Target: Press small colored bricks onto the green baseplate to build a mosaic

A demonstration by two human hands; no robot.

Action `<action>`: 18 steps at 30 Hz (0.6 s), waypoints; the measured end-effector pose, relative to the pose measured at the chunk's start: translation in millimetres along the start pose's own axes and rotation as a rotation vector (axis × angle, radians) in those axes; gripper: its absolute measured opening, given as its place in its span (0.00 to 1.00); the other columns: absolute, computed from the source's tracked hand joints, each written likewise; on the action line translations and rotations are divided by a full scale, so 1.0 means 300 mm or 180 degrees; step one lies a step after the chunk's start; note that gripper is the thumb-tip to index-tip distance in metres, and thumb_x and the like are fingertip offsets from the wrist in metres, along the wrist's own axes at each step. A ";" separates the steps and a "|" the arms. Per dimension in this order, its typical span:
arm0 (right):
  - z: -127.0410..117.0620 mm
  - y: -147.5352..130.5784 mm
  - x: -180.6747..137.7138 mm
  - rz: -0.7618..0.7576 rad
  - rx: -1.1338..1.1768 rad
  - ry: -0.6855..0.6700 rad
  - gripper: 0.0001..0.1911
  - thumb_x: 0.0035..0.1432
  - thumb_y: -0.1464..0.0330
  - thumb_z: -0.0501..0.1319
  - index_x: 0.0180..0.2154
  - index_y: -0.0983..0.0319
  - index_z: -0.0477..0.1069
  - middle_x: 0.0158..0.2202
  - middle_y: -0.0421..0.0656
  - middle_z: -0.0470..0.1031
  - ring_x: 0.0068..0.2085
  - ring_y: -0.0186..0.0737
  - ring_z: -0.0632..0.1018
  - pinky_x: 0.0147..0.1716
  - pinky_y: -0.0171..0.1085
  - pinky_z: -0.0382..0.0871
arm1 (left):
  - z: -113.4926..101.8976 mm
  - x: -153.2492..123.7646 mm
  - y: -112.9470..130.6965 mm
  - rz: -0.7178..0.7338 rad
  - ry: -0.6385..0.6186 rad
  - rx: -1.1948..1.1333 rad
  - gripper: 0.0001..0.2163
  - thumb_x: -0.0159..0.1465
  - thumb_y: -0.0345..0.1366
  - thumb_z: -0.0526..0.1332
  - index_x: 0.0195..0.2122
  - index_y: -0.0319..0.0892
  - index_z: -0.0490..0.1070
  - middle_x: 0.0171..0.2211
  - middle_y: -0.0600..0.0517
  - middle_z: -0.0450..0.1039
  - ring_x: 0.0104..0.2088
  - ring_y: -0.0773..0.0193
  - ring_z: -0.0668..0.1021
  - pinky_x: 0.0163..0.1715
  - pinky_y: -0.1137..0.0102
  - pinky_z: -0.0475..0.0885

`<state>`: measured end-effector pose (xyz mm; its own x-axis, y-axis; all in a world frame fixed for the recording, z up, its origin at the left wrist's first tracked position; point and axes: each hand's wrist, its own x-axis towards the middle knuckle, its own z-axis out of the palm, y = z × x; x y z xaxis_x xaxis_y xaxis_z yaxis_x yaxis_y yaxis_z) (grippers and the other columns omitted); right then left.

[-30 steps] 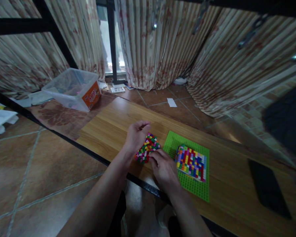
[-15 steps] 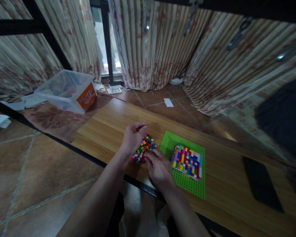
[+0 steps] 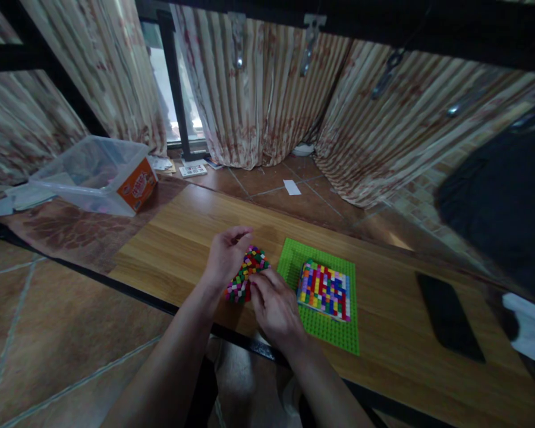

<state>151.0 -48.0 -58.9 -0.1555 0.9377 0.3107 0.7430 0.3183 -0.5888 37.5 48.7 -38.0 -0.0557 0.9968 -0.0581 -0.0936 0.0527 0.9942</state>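
Note:
A heap of small multicoloured building bricks [image 3: 245, 274] lies on the wooden table between my hands. At its left edge is my left hand [image 3: 226, 257], its fingers curled and the thumb laid close to them; whatever they hold is hidden. My right hand [image 3: 276, 304] reaches over the heap's right side, thumb and fingertips pinched together at the bricks. To its right, a green baseplate [image 3: 330, 339] carries a thick block of coloured bricks [image 3: 324, 289] laid in rows.
The table [image 3: 191, 220] has a black flat object [image 3: 450, 315] near its right end. Beyond its left end stands a clear plastic box [image 3: 102, 178] with an orange label. White paper [image 3: 291, 187] lies on the floor before striped curtains [image 3: 258, 101]. A dark shape [image 3: 508, 220] fills the right edge.
The camera view has shifted, so everything sits farther left. My hands keep nearly the same places around the brick heap, with no clear change in their grip.

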 end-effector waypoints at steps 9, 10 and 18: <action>-0.207 0.119 -0.011 0.0745 0.0913 0.1331 0.10 0.66 0.63 0.58 0.42 0.57 0.76 0.38 0.42 0.78 0.38 0.39 0.79 0.39 0.40 0.73 | 0.007 -0.011 -0.001 0.0025 -0.0131 0.0256 0.12 0.54 0.39 0.67 0.36 0.39 0.79 0.31 0.52 0.78 0.30 0.65 0.76 0.33 0.71 0.70; -0.225 0.149 -0.015 0.0896 0.0924 0.1427 0.10 0.65 0.62 0.59 0.42 0.57 0.77 0.38 0.42 0.79 0.38 0.40 0.79 0.38 0.40 0.73 | 0.012 -0.016 -0.003 0.0061 -0.0181 0.0323 0.12 0.54 0.39 0.67 0.36 0.39 0.79 0.31 0.52 0.79 0.31 0.64 0.77 0.34 0.71 0.70; -0.262 0.261 -0.014 0.0957 0.0060 0.1169 0.16 0.64 0.64 0.54 0.40 0.60 0.80 0.40 0.47 0.79 0.42 0.45 0.78 0.45 0.45 0.72 | 0.137 -0.115 -0.063 0.0452 -0.1274 0.1198 0.15 0.63 0.37 0.58 0.47 0.38 0.77 0.36 0.48 0.80 0.29 0.63 0.77 0.33 0.68 0.73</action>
<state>260.8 -37.9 -47.6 0.3076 0.8785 0.3656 0.7072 0.0459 -0.7055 81.9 15.9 -50.9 0.3463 0.9371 0.0444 0.2522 -0.1386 0.9577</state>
